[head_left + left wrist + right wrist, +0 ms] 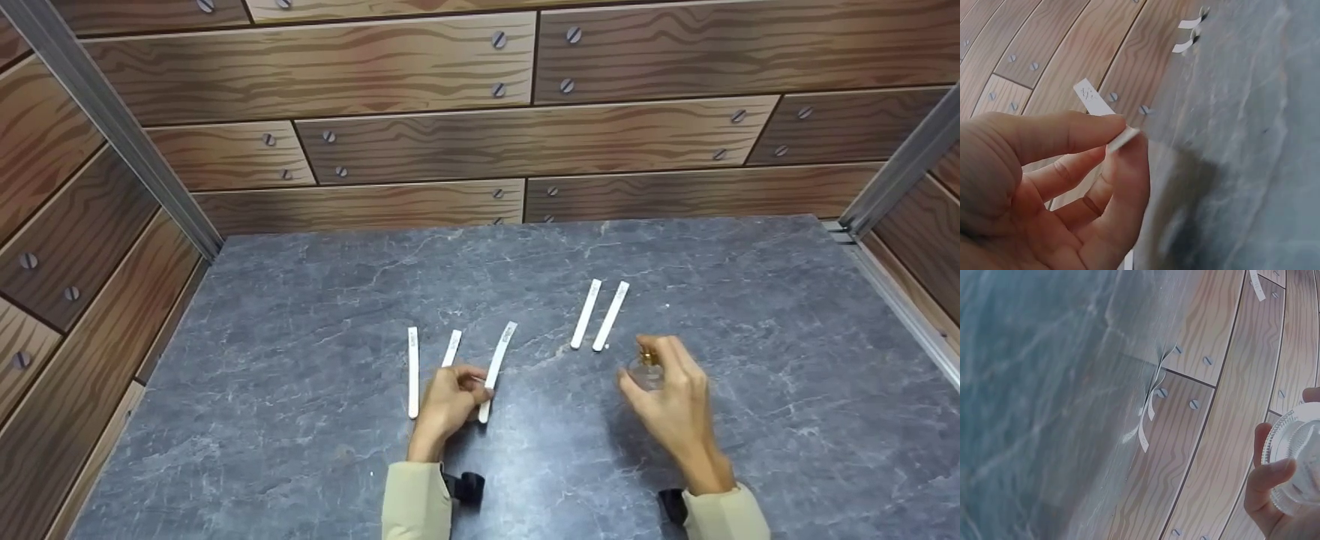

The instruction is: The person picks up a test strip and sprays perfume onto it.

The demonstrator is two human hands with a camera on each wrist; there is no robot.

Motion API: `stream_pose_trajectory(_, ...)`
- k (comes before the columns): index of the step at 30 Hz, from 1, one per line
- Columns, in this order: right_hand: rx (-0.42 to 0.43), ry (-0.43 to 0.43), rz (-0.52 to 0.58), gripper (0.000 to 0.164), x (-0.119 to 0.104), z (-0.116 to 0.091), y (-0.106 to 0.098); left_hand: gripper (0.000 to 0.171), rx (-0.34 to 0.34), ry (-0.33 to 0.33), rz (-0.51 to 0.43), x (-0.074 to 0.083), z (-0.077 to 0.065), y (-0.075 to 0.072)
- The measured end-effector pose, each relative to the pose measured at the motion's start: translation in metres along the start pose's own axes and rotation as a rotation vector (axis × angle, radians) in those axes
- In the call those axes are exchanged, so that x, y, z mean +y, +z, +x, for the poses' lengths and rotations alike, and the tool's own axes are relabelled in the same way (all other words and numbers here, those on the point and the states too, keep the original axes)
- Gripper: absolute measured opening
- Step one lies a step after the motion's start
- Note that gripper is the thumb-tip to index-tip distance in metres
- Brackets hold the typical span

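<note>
White strip pinched by the left hand! At its three o'clock, a bottle is gripped by the right hand.

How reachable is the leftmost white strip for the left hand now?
Probably yes: the leftmost white strip lies uncovered close beside the left hand, though that hand already pinches another strip.

Surface free behind, well right of printed paper-strip pair, lane in front too. Blocked front-right: right fingers, gold-necked glass bottle. Blocked front-left: left fingers, three strips.
</note>
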State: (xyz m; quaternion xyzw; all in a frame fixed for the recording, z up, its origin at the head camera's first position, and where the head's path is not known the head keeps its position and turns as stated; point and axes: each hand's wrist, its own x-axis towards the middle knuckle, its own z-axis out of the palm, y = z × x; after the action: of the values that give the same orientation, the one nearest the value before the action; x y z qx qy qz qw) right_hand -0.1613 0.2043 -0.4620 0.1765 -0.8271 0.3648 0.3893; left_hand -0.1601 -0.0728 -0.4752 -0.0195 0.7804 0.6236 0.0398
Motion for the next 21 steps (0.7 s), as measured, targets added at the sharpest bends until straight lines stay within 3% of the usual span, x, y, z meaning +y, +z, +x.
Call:
stream_pose_trajectory(6, -0.006, -0.009, 0.003, 0.041, -0.001, -0.001, 0.001, 0.021, -0.021, -0.002, -0.077, -0.001, -0.008, 0.008)
stream_pose_trajectory(21, -0.045, -0.003, -0.022, 0.048, -0.005, -0.002, 0.002, 0.021, -0.035, 0.004, -0.125, 0.006, -0.030, 0.027)
